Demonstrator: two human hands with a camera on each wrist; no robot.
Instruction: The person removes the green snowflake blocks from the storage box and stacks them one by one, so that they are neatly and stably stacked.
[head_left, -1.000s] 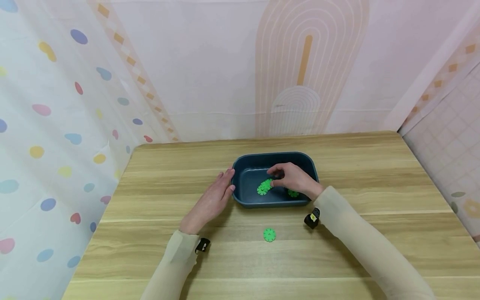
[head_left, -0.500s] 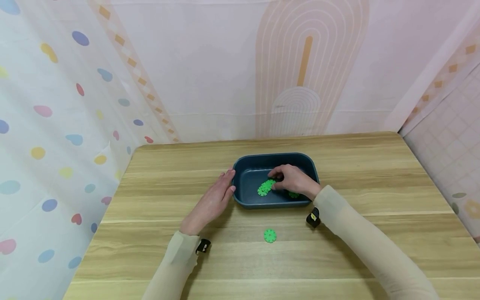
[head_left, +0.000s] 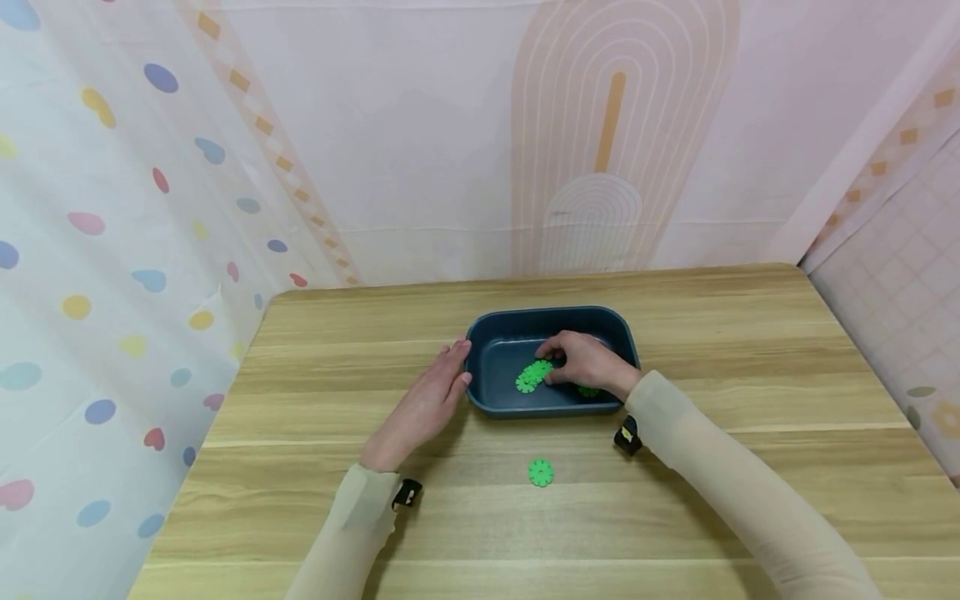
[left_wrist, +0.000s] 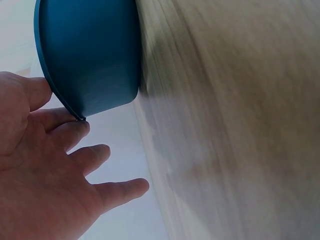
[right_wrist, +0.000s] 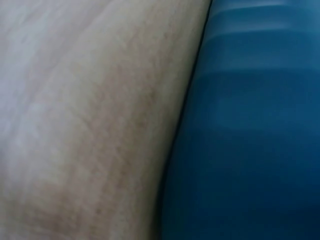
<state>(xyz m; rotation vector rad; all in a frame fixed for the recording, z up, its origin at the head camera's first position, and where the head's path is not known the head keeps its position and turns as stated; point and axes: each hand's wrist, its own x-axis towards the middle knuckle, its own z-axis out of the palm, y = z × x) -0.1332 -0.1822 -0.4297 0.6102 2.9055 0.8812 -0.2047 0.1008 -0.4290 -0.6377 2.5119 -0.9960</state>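
Observation:
A dark blue rectangular bin (head_left: 551,411) stands on the wooden table. The left hand (head_left: 420,408) rests its fingertips against the bin's left end, fingers fairly straight; in the left wrist view the thumb and fingers (left_wrist: 92,157) lie at the rim. Inside the bin, the right hand (head_left: 588,360) reaches down with bent fingers, its thumb at the edge of a cluster of green notched discs (head_left: 530,377). Whether it pinches one, I cannot tell. Another green piece (head_left: 588,391) shows partly under this hand. One green notched disc (head_left: 541,472) lies on the table before the bin.
The wooden table (head_left: 300,358) ends at a patterned curtain (head_left: 420,150) behind and at the left. Black wrist cameras (head_left: 627,436) sit on both wrists. The right wrist view holds only table surface and the bin's blue outer wall (right_wrist: 245,150).
The right thumb and fingers have shifted very slightly to the right beside the green discs. The left hand stays at the bin's end, and the lone disc lies where it was.

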